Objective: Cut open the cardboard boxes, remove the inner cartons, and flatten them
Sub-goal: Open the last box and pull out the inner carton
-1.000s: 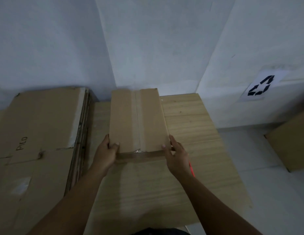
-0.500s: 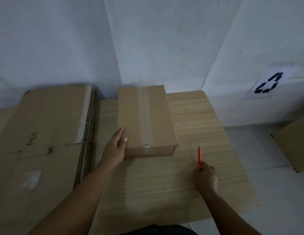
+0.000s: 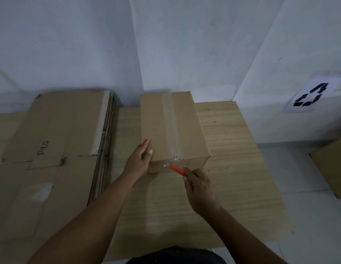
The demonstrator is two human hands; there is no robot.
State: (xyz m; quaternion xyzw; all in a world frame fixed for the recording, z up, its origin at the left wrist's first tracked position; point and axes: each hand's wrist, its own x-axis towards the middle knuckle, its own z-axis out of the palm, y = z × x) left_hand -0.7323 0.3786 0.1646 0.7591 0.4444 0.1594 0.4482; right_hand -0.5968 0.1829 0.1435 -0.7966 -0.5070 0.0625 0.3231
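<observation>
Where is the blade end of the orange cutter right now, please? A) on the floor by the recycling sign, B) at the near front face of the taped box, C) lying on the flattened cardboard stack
B: the right hand holds the orange cutter with its tip at the taped box front face.

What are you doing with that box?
A person is about to cut open a taped box on a wooden table. The left hand steadies the box's near corner. The right hand holds an orange cutter, its tip at the tape on the near face. Flattened cardboard lies to the left.
</observation>
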